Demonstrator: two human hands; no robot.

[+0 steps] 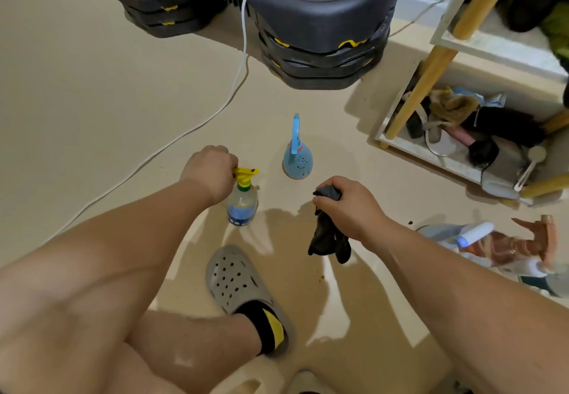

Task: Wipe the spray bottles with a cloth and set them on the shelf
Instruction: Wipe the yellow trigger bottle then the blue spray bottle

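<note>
left hand (211,172) fingers clamp yellow-topped bottle (242,206), right hand (348,209) fingers clutch dark cloth (328,239), open floor (277,199) between

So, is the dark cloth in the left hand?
No, the right hand grips the dark cloth; the left hand holds the yellow-topped bottle by its sprayer.

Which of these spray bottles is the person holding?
The clear bottle with the yellow spray head, gripped at its top by the left hand. The round light-blue bottle stands free on the floor; the right hand holds only a dark cloth.
</note>
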